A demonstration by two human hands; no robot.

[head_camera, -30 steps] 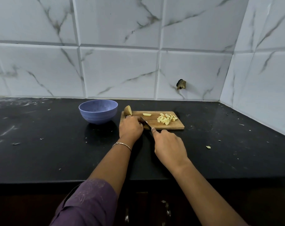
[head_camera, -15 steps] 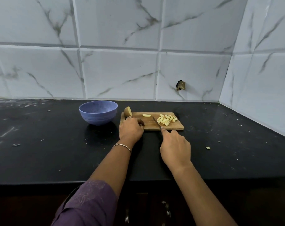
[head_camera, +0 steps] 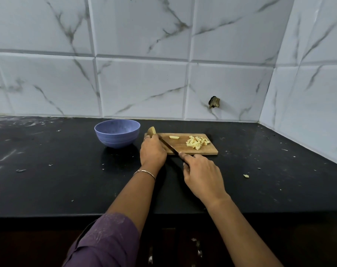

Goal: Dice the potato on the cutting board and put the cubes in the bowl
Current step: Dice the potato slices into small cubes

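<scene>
At the left of the black surface [head_camera: 48,170], a blue bowl [head_camera: 117,132], upright, just beside the left end of the wooden cutting board [head_camera: 183,148]. On the far left corner of the board, a potato chunk [head_camera: 151,130], skin side left, pale cut face turned right. Just nearer, the left hand [head_camera: 152,151]: comes in on a nearly straight forearm, thin bracelet [head_camera: 144,172] at the wrist, lies palm down over the board's left end, fingers curled and close together, tips against the chunk; cannot tell whether gripping it or something hidden beneath. Along that hand's right edge, a knife [head_camera: 168,146], blade slanting across the board toward its near edge. Farther right on the board, one potato strip [head_camera: 174,137], then a heap of potato cubes [head_camera: 197,143] near the right end. In front of the board, the right hand [head_camera: 202,178]: back upward, fingers clamped round the knife handle, forefinger stretched toward the blade. Farther right on the surface, a stray potato bit [head_camera: 246,176], well apart from the board.
</scene>
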